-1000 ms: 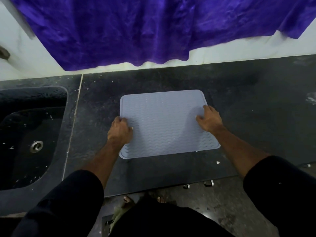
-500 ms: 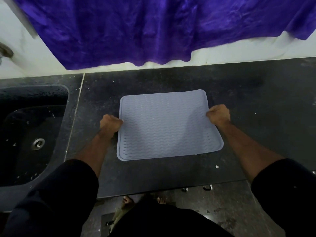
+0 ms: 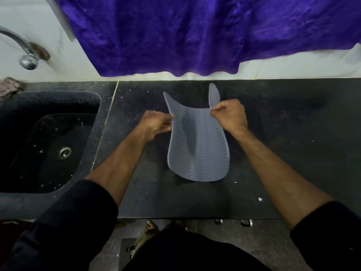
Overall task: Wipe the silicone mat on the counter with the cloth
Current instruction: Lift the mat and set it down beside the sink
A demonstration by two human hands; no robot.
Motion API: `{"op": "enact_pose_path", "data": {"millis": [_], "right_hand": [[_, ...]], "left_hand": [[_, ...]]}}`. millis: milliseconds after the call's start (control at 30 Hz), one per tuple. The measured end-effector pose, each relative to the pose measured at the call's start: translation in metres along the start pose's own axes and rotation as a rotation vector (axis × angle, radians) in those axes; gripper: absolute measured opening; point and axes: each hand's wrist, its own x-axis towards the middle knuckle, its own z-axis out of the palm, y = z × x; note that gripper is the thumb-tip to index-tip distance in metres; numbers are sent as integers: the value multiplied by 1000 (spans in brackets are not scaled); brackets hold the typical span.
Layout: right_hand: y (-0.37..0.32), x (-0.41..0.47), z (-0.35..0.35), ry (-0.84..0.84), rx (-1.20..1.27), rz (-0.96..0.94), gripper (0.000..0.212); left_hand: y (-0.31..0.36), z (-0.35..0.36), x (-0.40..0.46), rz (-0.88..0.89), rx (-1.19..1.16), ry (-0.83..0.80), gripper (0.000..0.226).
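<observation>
The grey silicone mat (image 3: pixel 203 153) with a wavy pattern hangs lifted off the dark counter (image 3: pixel 293 133), sagging in the middle with its two far corners sticking up. My left hand (image 3: pixel 156 124) pinches its left edge. My right hand (image 3: pixel 229 114) is closed on its right edge. The mat's near end droops toward the counter. A crumpled checked cloth (image 3: pixel 9 87) lies at the far left behind the sink.
A black sink (image 3: pixel 48 141) with a steel drain is set into the counter on the left, with a chrome tap (image 3: pixel 25 53) above it. A purple cloth (image 3: pixel 195 32) hangs on the white wall behind. White crumbs dot the counter.
Both hands gripped the mat's side edges, raised it off the counter and brought the edges together, so the flat mat now hangs folded between them.
</observation>
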Motion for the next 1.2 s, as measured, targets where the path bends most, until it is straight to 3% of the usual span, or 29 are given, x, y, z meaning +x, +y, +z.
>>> {"op": "enact_pose_path", "data": {"millis": [333, 800, 1067, 1200], "right_hand": [[-58, -7, 19, -94, -16, -195, 10], [-92, -3, 26, -389, -85, -420, 13], [-114, 7, 31, -645, -168, -576, 16], [-128, 10, 43, -651, -251, -630, 15]], "left_hand": [[26, 37, -31, 76, -222, -10, 10], [25, 6, -44, 92, -338, 82, 12], [21, -20, -47, 74, -445, 113, 10], [22, -37, -50, 103, -421, 103, 10]]}}
